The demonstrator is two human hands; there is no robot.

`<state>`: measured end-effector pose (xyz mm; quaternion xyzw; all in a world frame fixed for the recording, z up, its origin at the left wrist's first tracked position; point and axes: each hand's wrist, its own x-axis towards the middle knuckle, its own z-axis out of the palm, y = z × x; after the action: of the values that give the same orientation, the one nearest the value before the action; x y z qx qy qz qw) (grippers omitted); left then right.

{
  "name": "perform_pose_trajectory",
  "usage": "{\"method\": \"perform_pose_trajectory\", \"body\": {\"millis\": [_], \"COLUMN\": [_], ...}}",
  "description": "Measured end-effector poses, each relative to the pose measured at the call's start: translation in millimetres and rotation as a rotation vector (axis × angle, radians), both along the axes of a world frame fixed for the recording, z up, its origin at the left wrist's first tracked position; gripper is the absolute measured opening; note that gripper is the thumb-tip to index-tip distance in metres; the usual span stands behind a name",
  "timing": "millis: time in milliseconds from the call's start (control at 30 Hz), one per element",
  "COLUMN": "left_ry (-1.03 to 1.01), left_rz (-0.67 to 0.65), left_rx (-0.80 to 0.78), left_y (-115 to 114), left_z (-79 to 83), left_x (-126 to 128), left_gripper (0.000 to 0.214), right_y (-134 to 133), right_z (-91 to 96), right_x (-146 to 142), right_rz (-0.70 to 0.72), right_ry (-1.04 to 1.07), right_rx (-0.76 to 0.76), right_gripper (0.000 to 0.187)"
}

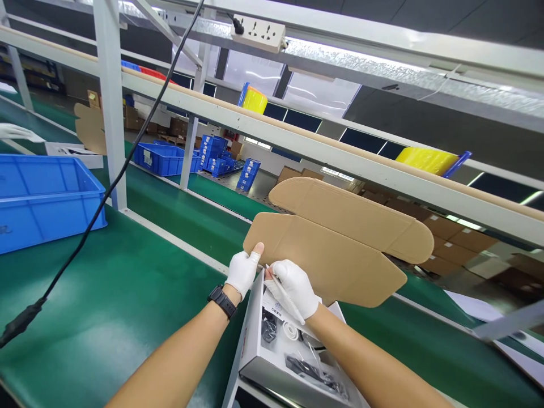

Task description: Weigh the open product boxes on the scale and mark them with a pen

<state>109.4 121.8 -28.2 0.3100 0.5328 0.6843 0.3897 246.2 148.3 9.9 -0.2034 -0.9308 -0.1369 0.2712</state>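
Note:
An open white product box (255, 345) lies on the green belt (119, 294) right in front of me, with dark parts and a white round piece (291, 331) inside. Its brown cardboard lid flaps (335, 243) stand up behind it. My left hand (243, 271), in a white glove with a black watch at the wrist, grips the lid's lower left corner, thumb up against the cardboard. My right hand (294, 287), also gloved, is closed on a clear plastic-wrapped item (285, 300) at the box's back edge.
A blue plastic bin (42, 195) stands on the belt at the left. A black cable (106, 192) hangs from a power strip (259, 34) overhead. Another person's gloved hand (17, 133) shows far left. Blue crates (164, 158) and cardboard boxes (454, 238) lie beyond the rack.

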Motion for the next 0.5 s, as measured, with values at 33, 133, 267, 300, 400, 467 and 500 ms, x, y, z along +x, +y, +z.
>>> {"method": "perform_pose_trajectory", "body": {"millis": [33,133,267,300,400,467,500], "left_ry": [0.002,-0.002,-0.010,-0.007,0.002,0.005,0.001], "left_rz": [0.000,0.007,-0.003,-0.003,0.007,0.007,0.000], "left_rx": [0.001,0.003,-0.004,-0.008,0.008,0.015,0.010], "left_y": [0.6,2.7,4.0,4.0,3.6,3.3,2.8], "left_z": [-0.7,-3.7,-6.7,-6.9,-5.7,-3.9,-2.9], "left_x": [0.0,0.2,0.5,0.5,0.8,0.9,0.6], "left_gripper": [0.060,0.060,0.060,0.060,0.058,0.059,0.059], "right_y": [0.6,1.1,-0.8,-1.2,-2.2,-4.1,-6.0], "right_z": [-0.8,-1.4,0.6,0.8,1.2,4.2,7.6], "right_x": [0.0,-0.2,-0.7,-0.7,0.1,1.9,3.5], "right_rz": [0.009,0.031,0.048,0.056,0.079,0.083,0.072], "right_ry": [-0.003,-0.004,-0.008,-0.007,0.054,0.163,0.229], "right_rx": [-0.003,-0.009,0.005,0.000,-0.090,-0.219,-0.294], "right_gripper": [0.027,0.028,0.028,0.028,0.028,0.025,0.024]}}
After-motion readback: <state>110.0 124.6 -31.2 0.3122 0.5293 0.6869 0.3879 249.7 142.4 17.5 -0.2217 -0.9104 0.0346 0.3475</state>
